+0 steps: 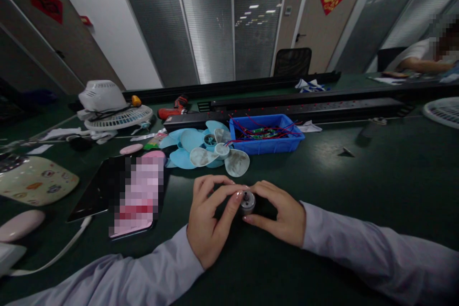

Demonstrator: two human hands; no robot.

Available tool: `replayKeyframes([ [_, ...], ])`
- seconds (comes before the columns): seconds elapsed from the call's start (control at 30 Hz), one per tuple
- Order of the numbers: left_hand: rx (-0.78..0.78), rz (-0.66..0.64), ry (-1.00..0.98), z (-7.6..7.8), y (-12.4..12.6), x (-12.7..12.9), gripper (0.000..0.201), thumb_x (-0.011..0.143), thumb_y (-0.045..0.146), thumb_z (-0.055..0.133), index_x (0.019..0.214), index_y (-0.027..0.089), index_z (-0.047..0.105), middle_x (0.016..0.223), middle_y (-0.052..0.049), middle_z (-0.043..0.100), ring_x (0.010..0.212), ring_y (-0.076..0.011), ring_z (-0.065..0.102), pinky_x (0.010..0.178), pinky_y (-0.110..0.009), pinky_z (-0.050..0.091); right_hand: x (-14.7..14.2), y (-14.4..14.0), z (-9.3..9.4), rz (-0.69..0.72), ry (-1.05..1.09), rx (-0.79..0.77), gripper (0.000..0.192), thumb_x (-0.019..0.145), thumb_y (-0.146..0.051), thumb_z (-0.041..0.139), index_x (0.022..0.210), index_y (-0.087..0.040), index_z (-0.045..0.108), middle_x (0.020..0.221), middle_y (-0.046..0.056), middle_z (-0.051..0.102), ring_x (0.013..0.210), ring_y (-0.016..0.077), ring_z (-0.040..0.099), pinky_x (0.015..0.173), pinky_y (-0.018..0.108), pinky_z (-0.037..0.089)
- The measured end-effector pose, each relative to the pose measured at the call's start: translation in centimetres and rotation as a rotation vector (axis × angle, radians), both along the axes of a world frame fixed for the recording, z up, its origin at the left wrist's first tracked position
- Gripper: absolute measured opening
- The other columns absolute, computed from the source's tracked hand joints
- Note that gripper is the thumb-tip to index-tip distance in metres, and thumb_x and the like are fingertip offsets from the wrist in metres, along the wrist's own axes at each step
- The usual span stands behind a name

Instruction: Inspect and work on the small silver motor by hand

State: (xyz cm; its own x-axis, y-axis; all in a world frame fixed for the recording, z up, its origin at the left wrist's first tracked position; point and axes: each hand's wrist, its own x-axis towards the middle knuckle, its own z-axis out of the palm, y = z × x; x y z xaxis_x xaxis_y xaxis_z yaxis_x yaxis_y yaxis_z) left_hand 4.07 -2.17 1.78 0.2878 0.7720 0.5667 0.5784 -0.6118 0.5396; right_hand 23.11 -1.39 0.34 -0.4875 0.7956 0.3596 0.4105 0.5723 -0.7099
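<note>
Between my two hands stands a small round metal motor (247, 204), its shaft end facing up. My left hand (215, 215) pinches it from the left, thumb and fingertips at its top edge. From the other side my right hand (278, 213) grips it, with the thumb low on its body and the fingers behind the top. Just beyond my hands lie light blue fan blades (182, 146) and a whitish, dirt-marked fan blade (236, 162). The far side of the motor is hidden by my fingers.
A blue bin (268, 146) holds wires and circuit boards. To the left lie a phone (139, 191), a dark tablet (96, 186) and a white cable (68, 248). Farther back are a white fan (103, 100), a red drill (174, 110) and long black rails (287, 110). Another person (416, 60) sits at the far right.
</note>
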Motion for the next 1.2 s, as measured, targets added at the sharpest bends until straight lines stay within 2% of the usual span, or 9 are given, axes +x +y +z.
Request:
replayKeyframes([
  [0.17, 0.012, -0.008, 0.004, -0.2, 0.1, -0.1, 0.018, 0.088, 0.021, 0.055, 0.096, 0.028, 0.07, 0.1, -0.004, 0.058, 0.101, -0.0227, 0.048, 0.086, -0.039, 0.042, 0.1, 0.0, -0.1, 0.019, 0.016, -0.01, 0.031, 0.078, -0.026, 0.069, 0.107, -0.019, 0.058, 0.094, 0.005, 0.064, 0.087, 0.0207, 0.057, 0.077, 0.035, 0.045],
  [0.33, -0.008, 0.017, 0.029, 0.1, 0.1, -0.1, 0.017, 0.085, 0.024, 0.059, 0.097, 0.029, 0.07, 0.101, -0.005, 0.059, 0.102, -0.0237, 0.048, 0.084, -0.04, 0.042, 0.1, 0.0, 0.1, 0.011, -0.007, 0.009, 0.026, 0.079, -0.027, 0.068, 0.101, -0.018, 0.059, 0.09, 0.005, 0.063, 0.083, 0.0201, 0.056, 0.074, 0.035, 0.045],
  [0.47, 0.019, 0.05, 0.017, 0.1, 0.2, 0.2, 0.01, 0.081, 0.028, 0.065, 0.089, 0.029, 0.072, 0.1, -0.004, 0.059, 0.1, -0.024, 0.048, 0.078, -0.038, 0.041, 0.0, 0.0, 0.1, 0.007, -0.001, 0.01, 0.028, 0.079, -0.026, 0.067, 0.104, -0.018, 0.058, 0.091, 0.005, 0.062, 0.085, 0.0205, 0.057, 0.075, 0.035, 0.044],
  [0.67, 0.042, 0.072, -0.059, 0.6, 0.7, 0.2, 0.009, 0.083, 0.025, 0.064, 0.087, 0.029, 0.071, 0.093, -0.002, 0.059, 0.096, -0.0214, 0.05, 0.082, -0.037, 0.04, 0.0, -0.1, 0.1, 0.002, -0.004, 0.002, 0.028, 0.079, -0.028, 0.068, 0.104, -0.019, 0.059, 0.091, 0.005, 0.063, 0.085, 0.0203, 0.057, 0.075, 0.035, 0.044],
  [0.8, 0.062, 0.153, -0.069, 0.6, 0.8, -2.0, 0.011, 0.084, 0.028, 0.062, 0.089, 0.03, 0.071, 0.092, -0.001, 0.059, 0.095, -0.0209, 0.051, 0.084, -0.038, 0.04, 0.1, 0.0, 0.3, -0.003, -0.015, -0.036, 0.032, 0.078, -0.027, 0.07, 0.107, -0.019, 0.059, 0.096, 0.005, 0.064, 0.089, 0.0213, 0.057, 0.08, 0.036, 0.044],
  [0.93, -0.062, 0.162, 0.11, -0.9, 0.3, -5.6, 0.015, 0.083, 0.039, 0.062, 0.092, 0.034, 0.073, 0.095, -0.002, 0.06, 0.095, -0.0225, 0.053, 0.082, -0.039, 0.045, 0.0, -0.1, 0.4, 0.003, -0.015, -0.062, 0.032, 0.078, -0.026, 0.07, 0.107, -0.019, 0.059, 0.096, 0.005, 0.064, 0.089, 0.0211, 0.057, 0.08, 0.037, 0.044],
  [1.03, -0.1, 0.103, 0.264, -1.9, -0.1, -7.7, 0.016, 0.079, 0.047, 0.064, 0.089, 0.038, 0.074, 0.096, -0.003, 0.062, 0.094, -0.0237, 0.054, 0.079, -0.04, 0.048, 0.0, -0.1, 0.3, -0.003, -0.005, -0.065, 0.031, 0.078, -0.027, 0.069, 0.107, -0.02, 0.059, 0.096, 0.005, 0.064, 0.089, 0.0214, 0.057, 0.079, 0.037, 0.045],
  [1.2, -0.067, 0.082, 0.334, -2.2, -0.2, -8.6, 0.025, 0.076, 0.053, 0.065, 0.096, 0.04, 0.072, 0.098, -0.004, 0.064, 0.095, -0.0243, 0.054, 0.077, -0.041, 0.052, 0.1, -0.1, 0.4, -0.002, -0.03, -0.069, 0.032, 0.079, -0.029, 0.069, 0.108, -0.02, 0.059, 0.097, 0.006, 0.064, 0.09, 0.0214, 0.057, 0.079, 0.037, 0.046],
])
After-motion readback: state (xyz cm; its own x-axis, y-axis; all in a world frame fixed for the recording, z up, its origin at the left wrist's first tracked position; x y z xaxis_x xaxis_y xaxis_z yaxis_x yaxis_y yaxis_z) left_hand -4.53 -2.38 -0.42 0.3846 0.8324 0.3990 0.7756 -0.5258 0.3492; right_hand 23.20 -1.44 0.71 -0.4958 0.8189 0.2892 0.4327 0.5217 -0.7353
